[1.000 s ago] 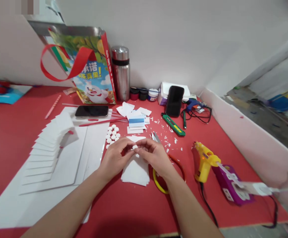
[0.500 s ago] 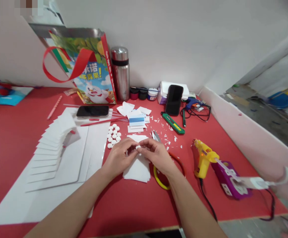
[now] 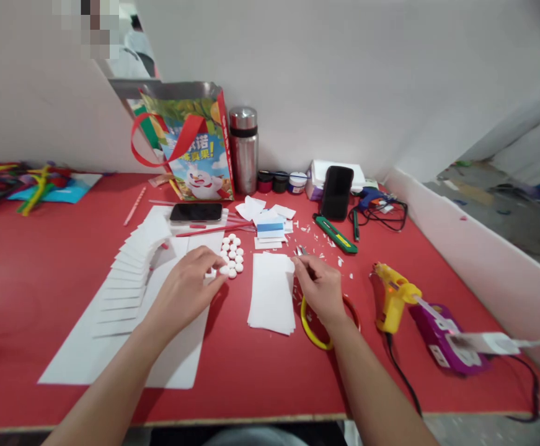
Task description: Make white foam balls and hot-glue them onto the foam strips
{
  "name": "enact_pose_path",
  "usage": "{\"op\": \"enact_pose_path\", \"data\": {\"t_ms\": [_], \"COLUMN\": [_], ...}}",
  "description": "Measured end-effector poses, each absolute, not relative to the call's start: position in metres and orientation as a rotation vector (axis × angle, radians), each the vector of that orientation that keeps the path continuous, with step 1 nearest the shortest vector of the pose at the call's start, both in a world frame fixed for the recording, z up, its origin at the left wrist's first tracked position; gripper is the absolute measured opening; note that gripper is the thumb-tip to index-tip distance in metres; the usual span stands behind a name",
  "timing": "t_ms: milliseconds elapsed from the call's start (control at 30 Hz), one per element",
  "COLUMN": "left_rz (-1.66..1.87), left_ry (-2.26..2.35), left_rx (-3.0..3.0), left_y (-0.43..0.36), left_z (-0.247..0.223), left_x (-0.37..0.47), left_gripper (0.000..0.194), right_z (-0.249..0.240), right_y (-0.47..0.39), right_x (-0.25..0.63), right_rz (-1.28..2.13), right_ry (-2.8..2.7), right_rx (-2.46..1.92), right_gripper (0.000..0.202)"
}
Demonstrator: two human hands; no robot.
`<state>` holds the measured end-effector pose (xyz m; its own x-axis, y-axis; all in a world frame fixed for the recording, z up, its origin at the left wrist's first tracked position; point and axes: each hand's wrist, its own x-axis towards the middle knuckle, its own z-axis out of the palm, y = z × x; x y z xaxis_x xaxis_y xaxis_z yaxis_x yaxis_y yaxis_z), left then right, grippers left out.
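Left hand and right hand have been parted — a white disc is pinched by the left, while the right's hold cannot be told. Between them the paper stack has been uncovered, the disc brought beside the disc cluster — two-handed handling seems over.

White paper stack between hands

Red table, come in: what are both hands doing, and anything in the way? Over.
Left hand beside white discs, grip unclear. Right hand over scissors, partly hiding them. Paper stack between both hands.
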<state>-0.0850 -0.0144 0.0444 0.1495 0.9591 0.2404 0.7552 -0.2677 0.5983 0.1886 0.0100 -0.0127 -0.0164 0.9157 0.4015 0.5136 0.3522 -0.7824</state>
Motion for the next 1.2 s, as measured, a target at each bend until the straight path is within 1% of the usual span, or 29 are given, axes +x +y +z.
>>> {"op": "enact_pose_path", "data": {"t_ms": [100,200,333,633,733,867,967,1033,1133,1200], "left_rz": [0.729,0.717,0.74,0.845,0.877,0.872,0.868,0.882,0.922,0.945], "left_ry": [1.692,1.705,1.736,1.729,1.71,1.723,1.746,1.754,1.764,1.778], "left_rx": [2.097,2.082,2.101,2.2,2.198,2.163,2.168,2.169,2.125,2.067], "left_y": [-0.025,-0.028,-0.026,-0.028,-0.029,-0.031,-0.031,-0.031,-0.032,-0.032], "left_z": [0.021,-0.001,-0.014,-0.021,-0.02,-0.02,-0.021,-0.021,-0.022,-0.021], "left_x": [-0.096,-0.097,-0.093,-0.092,-0.091,-0.09,-0.09,-0.09,-0.088,-0.088], "left_gripper": [0.005,0.007,0.007,0.021,0.019,0.015,0.015,0.016,0.017,0.015], "right_z": [-0.011,-0.013,-0.016,-0.011,0.001,0.025,0.035,0.034,0.024,0.015], "right_y": [0.01,0.009,0.008,0.007,0.002,-0.019,-0.043,-0.058,-0.07,-0.073], "right_x": [0.187,0.188,0.188,0.187,0.187,0.181,0.174,0.168,0.161,0.156], "right_rz": [0.525,0.522,0.522,0.525,0.514,0.531,0.499,0.461,0.454,0.451], "right_ry": [-1.684,-1.688,-1.684,-1.704,-1.831,-2.261,-2.381,-2.347,-2.3,-2.315], "right_rx": [-1.298,-1.317,-1.333,-1.357,-1.361,-1.4,-1.422,-1.431,-1.474,-1.51], "right_gripper": [0.023,0.024,0.023,0.025,0.023,0.016,0.014,0.014,0.023,0.022]}}
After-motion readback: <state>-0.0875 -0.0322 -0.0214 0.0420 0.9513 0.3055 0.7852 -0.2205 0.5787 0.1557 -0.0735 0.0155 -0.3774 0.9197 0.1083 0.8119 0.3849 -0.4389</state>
